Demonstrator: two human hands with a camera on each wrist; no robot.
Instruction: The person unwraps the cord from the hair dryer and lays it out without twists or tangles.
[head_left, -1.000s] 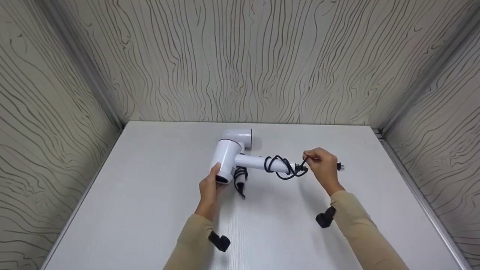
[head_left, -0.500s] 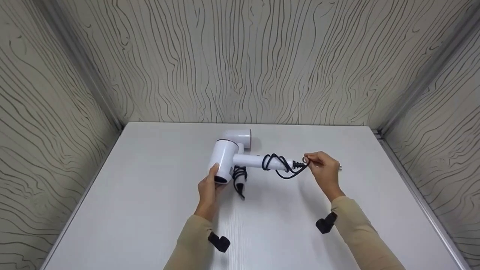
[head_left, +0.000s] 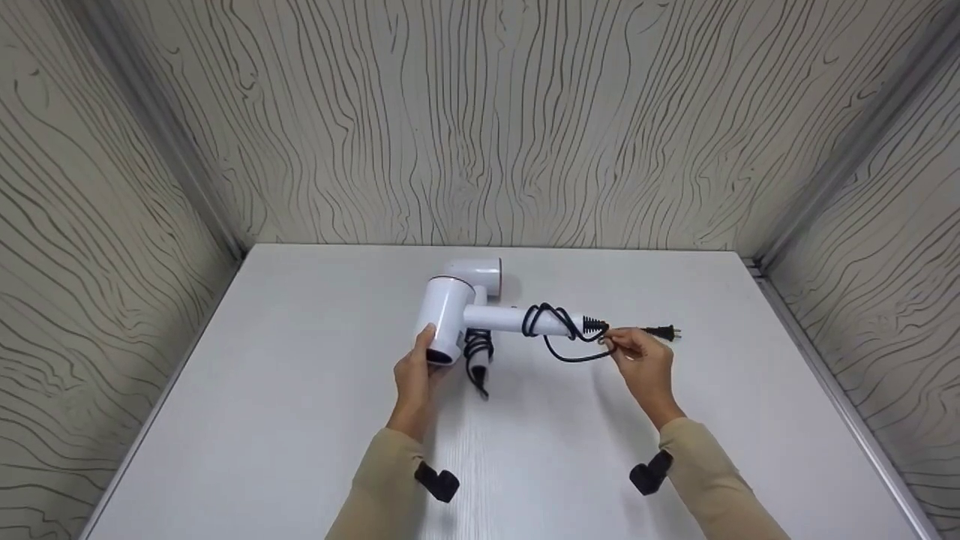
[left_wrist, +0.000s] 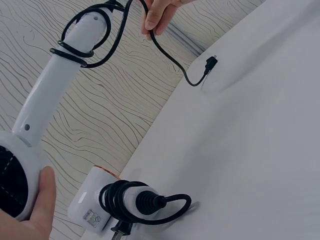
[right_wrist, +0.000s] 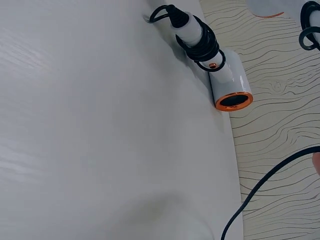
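Note:
A white hair dryer (head_left: 495,318) is held up above the table, its handle pointing right. My left hand (head_left: 414,379) grips its barrel near the dark open end, thumb on the near side. Black power cord (head_left: 574,360) loops loosely round the handle. Between thumb and fingers my right hand (head_left: 643,367) pinches the cord just past the handle's end. The cord's free end with its two-pin plug (left_wrist: 211,63) hangs beyond that hand. A second white hair dryer (right_wrist: 232,82) lies on the table behind, its cord (left_wrist: 120,200) wound tightly round its handle.
The white table (head_left: 300,420) has a patterned panel (head_left: 480,120) along its back edge and more panels at both sides. Metal rails (head_left: 847,390) run along the table's sides.
My right hand has moved down and slightly toward me, pulling the cord into a wider loop under the handle. The plug shows more fully now. My left hand keeps its grip, shifting slightly left.

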